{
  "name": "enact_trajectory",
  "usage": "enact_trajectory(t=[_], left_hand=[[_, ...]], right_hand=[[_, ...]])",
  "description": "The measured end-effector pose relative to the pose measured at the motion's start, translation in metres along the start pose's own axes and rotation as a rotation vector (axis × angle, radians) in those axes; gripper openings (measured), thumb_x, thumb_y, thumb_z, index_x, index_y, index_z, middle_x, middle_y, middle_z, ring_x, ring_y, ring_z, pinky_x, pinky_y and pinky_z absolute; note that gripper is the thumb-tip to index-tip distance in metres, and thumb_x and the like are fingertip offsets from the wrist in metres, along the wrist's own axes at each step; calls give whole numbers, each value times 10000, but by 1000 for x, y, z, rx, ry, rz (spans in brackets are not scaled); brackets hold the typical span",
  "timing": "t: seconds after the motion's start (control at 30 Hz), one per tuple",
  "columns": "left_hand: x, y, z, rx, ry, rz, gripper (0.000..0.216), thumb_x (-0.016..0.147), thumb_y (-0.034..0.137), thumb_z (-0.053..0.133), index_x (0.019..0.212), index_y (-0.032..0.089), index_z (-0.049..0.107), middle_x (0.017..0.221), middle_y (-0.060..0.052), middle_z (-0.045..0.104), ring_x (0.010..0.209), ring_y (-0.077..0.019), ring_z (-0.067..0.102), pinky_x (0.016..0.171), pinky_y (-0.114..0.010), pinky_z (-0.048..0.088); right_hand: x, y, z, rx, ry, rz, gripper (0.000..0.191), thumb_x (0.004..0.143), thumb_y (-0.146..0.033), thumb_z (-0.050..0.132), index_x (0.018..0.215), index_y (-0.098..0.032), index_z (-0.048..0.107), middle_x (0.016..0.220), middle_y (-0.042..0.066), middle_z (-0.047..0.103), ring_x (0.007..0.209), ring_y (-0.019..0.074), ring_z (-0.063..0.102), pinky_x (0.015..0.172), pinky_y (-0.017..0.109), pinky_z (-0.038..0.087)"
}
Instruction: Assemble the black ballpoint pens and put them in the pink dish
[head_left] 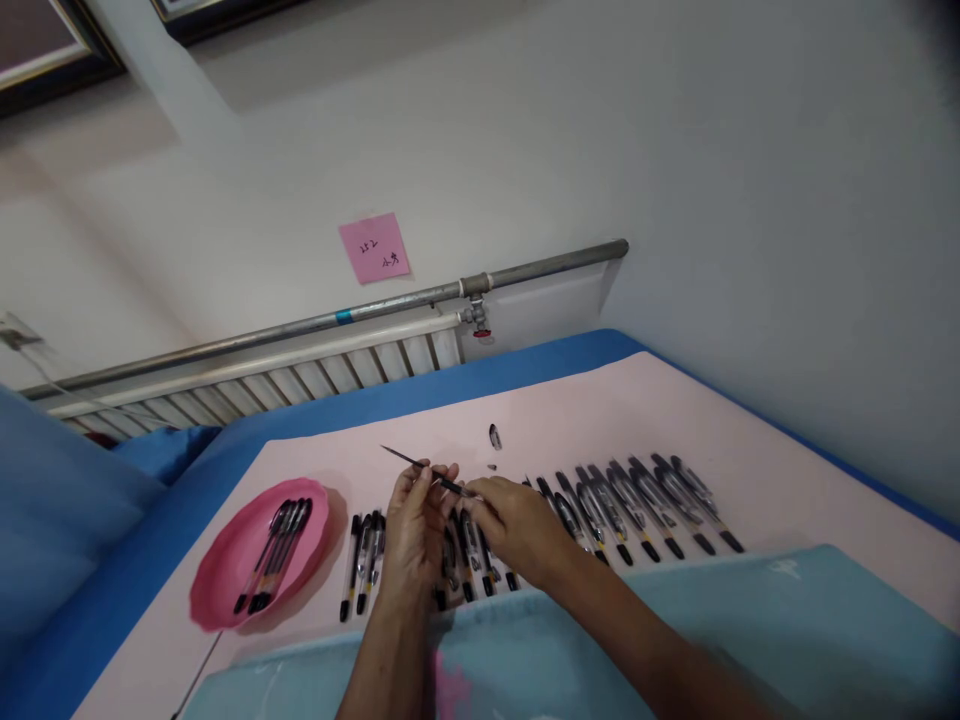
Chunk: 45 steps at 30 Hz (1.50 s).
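Observation:
Both my hands meet over the middle of the pink sheet (pixel 450 425), raised above the pens. A thin dark pen refill (pixel 403 457) runs slantwise through them, its narrow end sticking out to the upper left. My left hand (pixel 420 520) pinches it between thumb and fingers. At its thicker lower end, my right hand (pixel 514 515) has its fingers closed round it; what lies inside that grip is partly hidden. Under and beside the hands lie black-capped pens (pixel 365 560), partly covered by my arms. A loose pen cap (pixel 494 436) rests just beyond the hands.
To the left stands a pink dish (pixel 217 545) with several pens (pixel 277 555) in it. A long row of pens and loose parts (pixel 637 505) spreads to the right. Light blue cloth (pixel 720 590) covers the near edge. A radiator (pixel 330 375) and pipe (pixel 277 335) run along the wall.

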<state>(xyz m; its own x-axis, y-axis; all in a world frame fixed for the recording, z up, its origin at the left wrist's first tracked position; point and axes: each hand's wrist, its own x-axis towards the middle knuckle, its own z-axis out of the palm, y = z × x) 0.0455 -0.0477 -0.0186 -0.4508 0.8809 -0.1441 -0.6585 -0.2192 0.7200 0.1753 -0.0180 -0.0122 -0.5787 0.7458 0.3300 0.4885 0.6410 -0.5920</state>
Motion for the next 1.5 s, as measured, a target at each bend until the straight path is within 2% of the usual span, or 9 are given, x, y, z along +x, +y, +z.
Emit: enact_trajectory(t=[0.3, 0.43, 0.57, 0.73, 0.97, 1.17, 1.27, 1.37, 1.5], left_hand=[[1, 8, 0, 11, 20, 43, 184, 627, 157, 660, 768, 160, 542, 667, 12, 596, 635, -111, 595, 596, -238, 471], [2, 9, 1, -13, 9, -19, 123, 645, 161, 614, 719, 153, 515, 479, 88, 382, 362, -21, 332, 347, -138, 273], [-4, 9, 5, 59, -22, -24, 165, 668, 219, 627, 793, 168, 532, 456, 111, 248, 333, -15, 182, 293, -129, 124], [-12, 7, 9, 166, -171, -71, 287, 669, 294, 667, 887, 132, 575, 463, 111, 233, 357, -8, 168, 302, -118, 119], [-15, -4, 14, 211, -109, -26, 290, 650, 338, 685, 830, 132, 588, 435, 108, 274, 347, -1, 215, 325, -118, 165], [-13, 0, 14, 126, -141, -68, 294, 710, 366, 621, 900, 144, 585, 473, 99, 286, 345, -7, 204, 310, -127, 139], [-5, 14, 6, -59, -149, -61, 193, 750, 308, 576, 864, 153, 588, 513, 75, 363, 363, -19, 284, 331, -141, 231], [4, 24, -6, -183, -28, -17, 78, 745, 217, 575, 810, 178, 594, 662, 27, 532, 553, -56, 506, 542, -190, 425], [11, 28, -14, -144, 90, 9, 147, 708, 234, 634, 853, 218, 617, 836, 18, 592, 712, -74, 557, 658, -218, 437]], right_hand=[[2, -2, -4, 234, 59, 99, 160, 795, -281, 470, 763, -184, 594, 584, -23, 551, 535, 100, 475, 523, 197, 324], [3, -6, -5, 401, 55, 135, 181, 781, -298, 479, 725, -178, 602, 506, -52, 455, 477, 80, 398, 472, 189, 292], [5, -8, -6, 634, 26, 242, 167, 765, -298, 474, 718, -176, 578, 486, -66, 418, 440, 67, 361, 431, 182, 273], [5, -13, -7, 941, -98, 391, 136, 754, -295, 472, 686, -181, 507, 458, -87, 382, 357, 39, 287, 359, 167, 213], [4, -18, -9, 1217, -179, 579, 156, 716, -321, 521, 689, -183, 455, 497, -93, 381, 317, 8, 224, 314, 147, 91], [7, -17, -9, 1183, -122, 562, 155, 720, -329, 505, 691, -183, 461, 504, -89, 398, 317, 10, 230, 316, 147, 116], [7, -17, -5, 1042, -74, 499, 154, 740, -316, 487, 669, -180, 473, 486, -88, 389, 330, 21, 250, 334, 157, 174], [5, -15, 1, 885, -63, 410, 150, 755, -282, 466, 650, -177, 491, 473, -81, 388, 367, 39, 298, 377, 168, 234], [2, -13, 5, 710, -51, 302, 174, 771, -289, 453, 655, -177, 519, 487, -65, 395, 441, 68, 356, 426, 179, 276]])
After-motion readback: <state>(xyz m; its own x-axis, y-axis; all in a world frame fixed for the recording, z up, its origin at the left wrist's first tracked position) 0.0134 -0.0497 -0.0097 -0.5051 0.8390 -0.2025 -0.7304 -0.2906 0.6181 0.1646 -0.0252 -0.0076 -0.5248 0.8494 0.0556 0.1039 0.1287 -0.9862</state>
